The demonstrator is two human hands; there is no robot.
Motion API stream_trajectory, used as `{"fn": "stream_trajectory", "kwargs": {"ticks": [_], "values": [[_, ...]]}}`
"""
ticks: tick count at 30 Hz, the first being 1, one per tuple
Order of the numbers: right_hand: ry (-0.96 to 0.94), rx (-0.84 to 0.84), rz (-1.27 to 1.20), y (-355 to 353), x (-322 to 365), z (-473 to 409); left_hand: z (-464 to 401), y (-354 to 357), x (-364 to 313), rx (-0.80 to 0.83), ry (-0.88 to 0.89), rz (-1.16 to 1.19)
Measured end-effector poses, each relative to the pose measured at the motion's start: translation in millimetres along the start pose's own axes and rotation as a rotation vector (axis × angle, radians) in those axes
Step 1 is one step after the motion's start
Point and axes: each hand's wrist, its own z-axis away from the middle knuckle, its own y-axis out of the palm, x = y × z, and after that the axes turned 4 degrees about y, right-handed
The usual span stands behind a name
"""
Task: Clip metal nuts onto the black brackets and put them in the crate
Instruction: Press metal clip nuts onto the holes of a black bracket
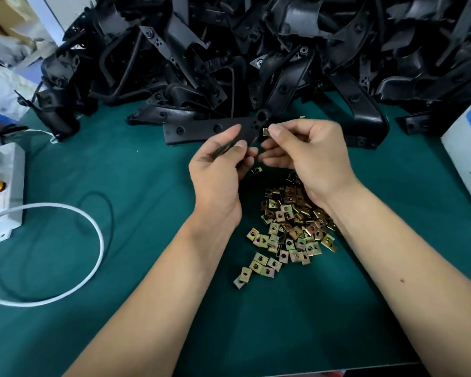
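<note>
Now, by the green table's left edge curls a white cable. My left hand grips a flat black plastic bracket; my right hand pinches a small brass-coloured metal clip nut against its end, above the loose nut heap mid-table.

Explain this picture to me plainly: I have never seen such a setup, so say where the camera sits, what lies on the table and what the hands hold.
There is no machine here: a person works with bare hands, filmed by a camera on their head looking down. The left hand holds a flat black bracket. The right hand pinches one metal clip nut at the bracket's end. On the green table mat lies a heap of brass-coloured clip nuts; behind it a big pile of black brackets. A white cable loops at left.
</note>
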Motion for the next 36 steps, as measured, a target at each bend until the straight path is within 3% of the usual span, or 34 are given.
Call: {"fn": "stream_trajectory", "kwargs": {"ticks": [11, 22, 36], "values": [[0.061, -0.128, -0.176, 15, -8, 2, 5, 4, 4, 0.007, 0.026, -0.008], [0.037, -0.201, -0.092, 19, -9, 3, 8, 7, 8, 0.022, 0.095, -0.119], [0.028, -0.211, -0.135, 23, -8, 6, 9, 11, 12, -0.066, 0.091, -0.033]]}}
